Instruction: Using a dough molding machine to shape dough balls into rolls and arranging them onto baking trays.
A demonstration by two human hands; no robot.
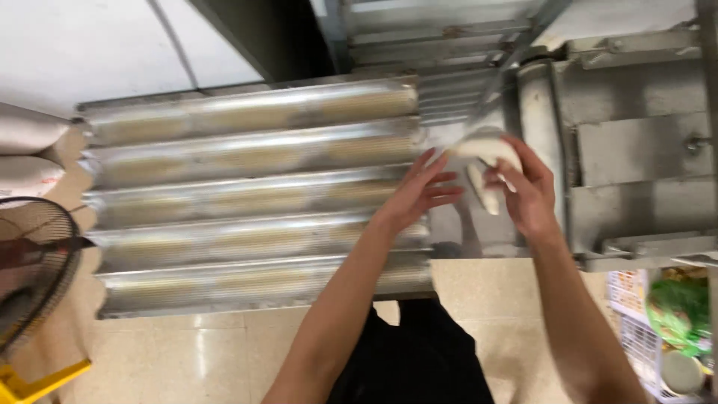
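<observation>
Long grooved metal baking tray [247, 198] in front of me, five channels, lying crosswise above the tiled floor [187, 352]. Grey metal machine [628, 150] at its right end. Fan [30, 262] at far left, basket [666, 329] lower right. My right hand [527, 191] is closed around a pale piece of dough [486, 161], between tray end and machine. My left hand [419, 191] is spread, fingers loose, just beside the dough.

The fluted tray [254, 198] is shiny ribbed metal, the dough piece [486, 153] pale, smooth and matt.
</observation>
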